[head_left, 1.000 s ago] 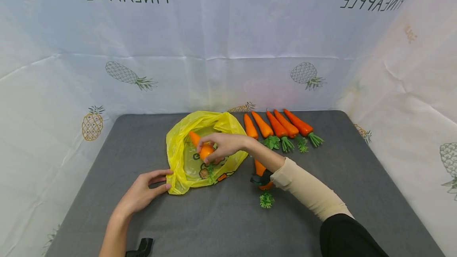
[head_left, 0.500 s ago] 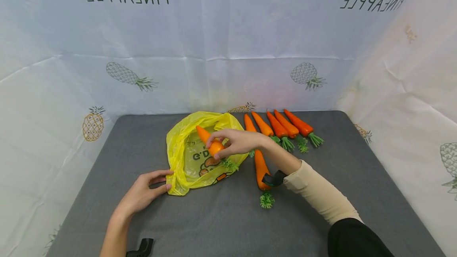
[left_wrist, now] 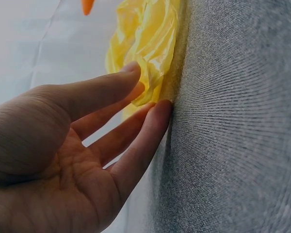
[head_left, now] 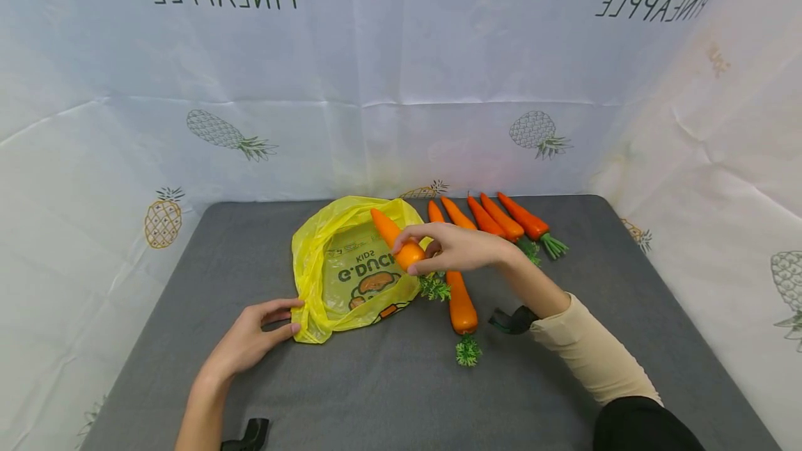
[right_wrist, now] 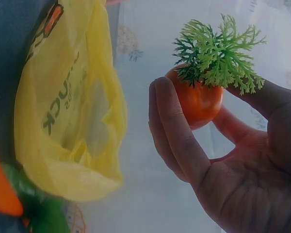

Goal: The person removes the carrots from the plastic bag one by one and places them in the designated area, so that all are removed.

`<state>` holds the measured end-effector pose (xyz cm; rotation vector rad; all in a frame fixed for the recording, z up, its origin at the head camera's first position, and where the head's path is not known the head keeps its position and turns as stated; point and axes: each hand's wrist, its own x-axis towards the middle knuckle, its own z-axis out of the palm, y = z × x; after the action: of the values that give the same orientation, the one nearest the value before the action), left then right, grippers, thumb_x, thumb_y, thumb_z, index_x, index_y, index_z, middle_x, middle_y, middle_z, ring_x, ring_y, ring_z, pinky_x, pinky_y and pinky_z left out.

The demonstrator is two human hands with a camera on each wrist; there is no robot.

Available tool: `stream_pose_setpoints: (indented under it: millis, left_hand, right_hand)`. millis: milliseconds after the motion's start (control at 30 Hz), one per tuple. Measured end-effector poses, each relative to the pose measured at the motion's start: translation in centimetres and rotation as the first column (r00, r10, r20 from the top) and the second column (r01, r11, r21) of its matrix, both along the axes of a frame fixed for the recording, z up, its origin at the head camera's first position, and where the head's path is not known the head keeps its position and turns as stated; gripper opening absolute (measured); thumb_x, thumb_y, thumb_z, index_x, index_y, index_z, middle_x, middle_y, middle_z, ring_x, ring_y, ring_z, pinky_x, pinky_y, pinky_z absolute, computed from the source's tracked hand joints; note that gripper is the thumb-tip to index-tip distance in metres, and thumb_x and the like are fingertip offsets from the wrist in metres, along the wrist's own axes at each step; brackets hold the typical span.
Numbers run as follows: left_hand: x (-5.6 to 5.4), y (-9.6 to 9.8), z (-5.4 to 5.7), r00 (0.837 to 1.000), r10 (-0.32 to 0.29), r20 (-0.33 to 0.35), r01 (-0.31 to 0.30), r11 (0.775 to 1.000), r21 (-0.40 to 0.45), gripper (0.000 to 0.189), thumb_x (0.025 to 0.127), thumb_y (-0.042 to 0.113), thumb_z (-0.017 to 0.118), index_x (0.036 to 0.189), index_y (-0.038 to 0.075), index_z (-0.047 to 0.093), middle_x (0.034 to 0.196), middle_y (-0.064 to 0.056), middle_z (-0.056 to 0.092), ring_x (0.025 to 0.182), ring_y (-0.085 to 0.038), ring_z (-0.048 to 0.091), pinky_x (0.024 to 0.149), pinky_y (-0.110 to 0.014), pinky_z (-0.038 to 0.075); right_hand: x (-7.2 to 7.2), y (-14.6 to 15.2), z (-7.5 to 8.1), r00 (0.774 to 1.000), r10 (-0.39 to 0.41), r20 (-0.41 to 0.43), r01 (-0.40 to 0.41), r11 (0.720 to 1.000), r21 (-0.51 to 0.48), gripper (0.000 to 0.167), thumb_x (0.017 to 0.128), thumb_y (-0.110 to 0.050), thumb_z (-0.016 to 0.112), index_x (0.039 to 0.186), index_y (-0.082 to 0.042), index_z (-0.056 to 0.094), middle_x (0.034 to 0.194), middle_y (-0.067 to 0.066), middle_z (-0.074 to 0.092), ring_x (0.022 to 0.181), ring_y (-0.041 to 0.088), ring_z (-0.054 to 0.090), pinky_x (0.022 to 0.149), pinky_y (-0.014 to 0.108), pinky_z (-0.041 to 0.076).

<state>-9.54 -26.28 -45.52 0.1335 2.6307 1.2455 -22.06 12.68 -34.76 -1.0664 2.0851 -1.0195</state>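
My right hand [head_left: 447, 249] grips a carrot [head_left: 387, 228] by its thick end, over the right side of a yellow plastic bag [head_left: 307, 256]. The carrot's tip points up and left, and its green leaves [right_wrist: 223, 56] stick out past my fingers in the right wrist view. The bag lies with its mouth spread, and printed letters show inside it. At the bag's near left edge my left hand [head_left: 257, 336] pinches the yellow film between thumb and fingers, as the left wrist view [left_wrist: 111, 126] also shows.
Right of the bag another carrot [head_left: 462, 305] lies on the grey table [head_left: 376, 395], leaves toward me. Several more carrots [head_left: 526, 216] lie side by side along the back right, partly covered by my right hand. A white pineapple-print cloth [head_left: 401, 54] hangs behind the table.
My right hand has lifted the carrot from inside the bag's mouth and carried it right, toward the bag's right rim. My left hand has stayed at the bag's edge.
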Motion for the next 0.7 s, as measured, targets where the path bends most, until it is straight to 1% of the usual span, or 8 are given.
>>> stream_pose_setpoints:
  millis: [133,233,300,367,500,600,633,700]
  left_hand:
    - [-0.1,0.0,-0.1,1.0,0.001,0.003,-0.001,1.0,0.0,0.044,0.102,0.02,0.078,0.143,0.005,0.07,0.147,-0.022,0.069,0.131,-0.04,0.07,0.099,-0.049,0.063]
    - [-0.1,0.0,-0.1,1.0,-0.001,0.003,0.001,1.0,-0.005,0.044,0.102,0.02,0.078,0.142,0.005,0.07,0.147,-0.022,0.069,0.13,-0.04,0.07,0.098,-0.045,0.064]
    - [-0.1,0.0,-0.1,1.0,0.002,0.011,-0.002,1.0,-0.005,0.044,0.102,0.02,0.078,0.143,0.006,0.07,0.148,-0.021,0.069,0.131,-0.039,0.07,0.097,-0.042,0.064]
    - [-0.2,0.0,-0.1,1.0,0.005,0.021,-0.005,1.0,-0.004,0.044,0.102,0.02,0.078,0.143,0.006,0.071,0.148,-0.02,0.068,0.132,-0.04,0.069,0.097,-0.041,0.064]
    - [-0.2,-0.1,-0.1,0.999,0.007,0.032,-0.007,1.0,0.001,0.043,0.102,0.02,0.078,0.143,0.007,0.07,0.149,-0.021,0.068,0.132,-0.04,0.069,0.097,-0.042,0.064]
    - [-0.3,-0.1,-0.1,0.999,0.006,0.032,-0.006,1.0,-0.003,0.043,0.102,0.021,0.078,0.143,0.007,0.071,0.148,-0.021,0.068,0.131,-0.039,0.07,0.096,-0.041,0.064]
    - [-0.3,-0.1,-0.1,1.0,0.004,0.031,-0.004,1.0,-0.005,0.043,0.102,0.021,0.078,0.142,0.007,0.071,0.147,-0.021,0.069,0.13,-0.039,0.07,0.096,-0.04,0.064]
    - [-0.4,-0.1,-0.1,1.0,0.002,0.03,-0.002,1.0,-0.006,0.043,0.102,0.022,0.078,0.142,0.007,0.071,0.147,-0.02,0.069,0.13,-0.038,0.071,0.095,-0.039,0.064]
  right_hand:
    - [0.5,2.0,0.3,0.998,-0.057,0.002,0.057,0.998,0.008,0.036,0.107,-0.018,0.071,0.142,-0.015,0.062,0.133,0.008,0.065,0.082,0.027,0.065,0.074,0.03,0.055]
    - [0.9,3.4,0.4,0.996,-0.091,-0.019,0.092,0.996,0.022,0.037,0.107,-0.021,0.071,0.143,-0.016,0.062,0.13,0.007,0.067,0.084,0.026,0.067,0.078,0.033,0.058]
    - [1.2,4.3,0.3,0.994,-0.11,-0.028,0.111,0.994,0.025,0.038,0.107,-0.021,0.071,0.144,-0.013,0.061,0.133,0.007,0.066,0.09,0.026,0.07,0.083,0.037,0.061]
    - [1.4,5.2,0.2,0.991,-0.127,-0.046,0.129,0.991,0.031,0.039,0.107,-0.021,0.072,0.144,-0.012,0.061,0.135,0.006,0.067,0.09,0.023,0.071,0.085,0.038,0.062]
    - [2.0,7.1,-0.4,0.986,-0.161,-0.041,0.163,0.986,0.047,0.039,0.107,-0.023,0.072,0.143,-0.012,0.061,0.124,0.008,0.07,0.076,0.014,0.065,0.075,0.031,0.06]
    - [2.4,8.5,-1.0,0.983,-0.18,-0.038,0.182,0.982,0.054,0.039,0.107,-0.024,0.072,0.143,-0.012,0.062,0.116,0.01,0.071,0.067,0.014,0.058,0.067,0.027,0.054]
    - [2.5,8.9,-1.2,0.982,-0.185,-0.041,0.187,0.981,0.049,0.039,0.107,-0.024,0.072,0.142,-0.011,0.062,0.118,0.011,0.07,0.068,0.014,0.059,0.068,0.027,0.054]
    - [2.8,9.8,-1.8,0.979,-0.198,-0.041,0.199,0.979,0.036,0.039,0.107,-0.023,0.073,0.142,-0.01,0.062,0.127,0.011,0.068,0.074,0.015,0.064,0.072,0.027,0.057]
